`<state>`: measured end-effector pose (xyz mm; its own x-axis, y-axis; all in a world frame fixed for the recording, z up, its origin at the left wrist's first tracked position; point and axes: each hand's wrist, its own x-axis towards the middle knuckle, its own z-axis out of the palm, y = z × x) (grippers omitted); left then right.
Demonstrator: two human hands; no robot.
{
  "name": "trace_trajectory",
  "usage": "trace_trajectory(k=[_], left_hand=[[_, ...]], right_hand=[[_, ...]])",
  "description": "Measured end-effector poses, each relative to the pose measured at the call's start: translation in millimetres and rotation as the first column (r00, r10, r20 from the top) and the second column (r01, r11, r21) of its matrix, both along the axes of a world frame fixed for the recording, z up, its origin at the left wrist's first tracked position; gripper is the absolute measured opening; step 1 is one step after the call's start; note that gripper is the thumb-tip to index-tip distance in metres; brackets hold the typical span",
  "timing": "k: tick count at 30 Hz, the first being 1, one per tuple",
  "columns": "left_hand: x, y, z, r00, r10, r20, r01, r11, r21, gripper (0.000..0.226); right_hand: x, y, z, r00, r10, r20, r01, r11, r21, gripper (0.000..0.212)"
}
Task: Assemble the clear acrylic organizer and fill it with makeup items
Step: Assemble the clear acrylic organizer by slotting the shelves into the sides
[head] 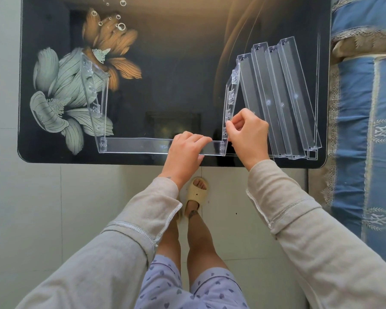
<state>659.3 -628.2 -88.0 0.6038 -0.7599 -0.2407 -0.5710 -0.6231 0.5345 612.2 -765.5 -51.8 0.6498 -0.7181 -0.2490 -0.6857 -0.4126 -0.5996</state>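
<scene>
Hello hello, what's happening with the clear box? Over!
Left hand pressing the front tray. Right hand pinching the right side panel at their joint. Left side panel attached. Four spare trays lying alongside. Nothing blocking.

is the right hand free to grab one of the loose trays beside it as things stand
Probably yes: the trays lie bare just beside the right hand, nothing between, but it pinches the side panel and must let go first.

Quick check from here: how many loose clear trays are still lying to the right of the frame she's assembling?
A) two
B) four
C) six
B: four loose clear trays lie side by side on the table, right of the right hand.
</scene>
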Motion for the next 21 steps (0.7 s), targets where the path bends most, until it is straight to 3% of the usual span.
trace_trajectory(k=[11,17,21], left_hand=[[-3.6,-3.8,3.9,0.999,0.036,0.024,-0.035,0.998,-0.047,0.041],[-4.9,-11.5,7.6,0.99,-0.031,0.135,0.034,0.999,-0.019,0.042],[-7.8,-9.6,10.3,0.988,-0.027,0.15,0.03,0.999,-0.019,0.051]], right_hand=[[-0.6,-0.2,-0.3,1.0,-0.004,0.006,0.004,1.0,-0.016,0.013],[-10.8,-10.7,0.3,0.991,-0.128,0.035,0.123,0.986,0.116,0.024],[-15.2,-27.0,-5.7,0.978,-0.195,-0.078,0.192,0.981,-0.042,0.015]])
